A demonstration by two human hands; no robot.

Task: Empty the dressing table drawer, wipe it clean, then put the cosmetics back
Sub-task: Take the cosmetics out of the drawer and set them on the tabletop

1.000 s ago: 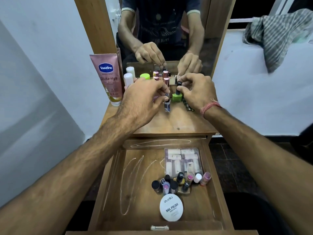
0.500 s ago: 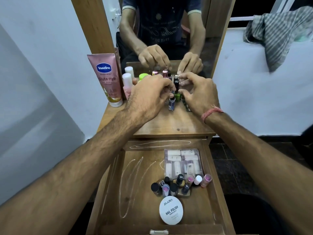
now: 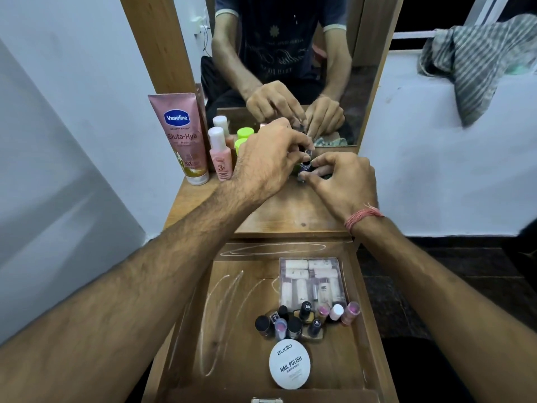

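Refill underway | drawer (image 3: 357, 330) open, several cosmetics already back inside | left hand (image 3: 270, 161) and right hand (image 3: 345, 181) both pinch small bottles (image 3: 305, 165) on table (image 3: 290, 210) | tubes there remain.

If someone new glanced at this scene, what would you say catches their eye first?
Probably both hands, the left hand and right hand, meeting over small bottles at the back of the dressing table top. Next, the tall pink Vaseline tube standing at the back left, and the white nail polish remover tub in the open drawer.
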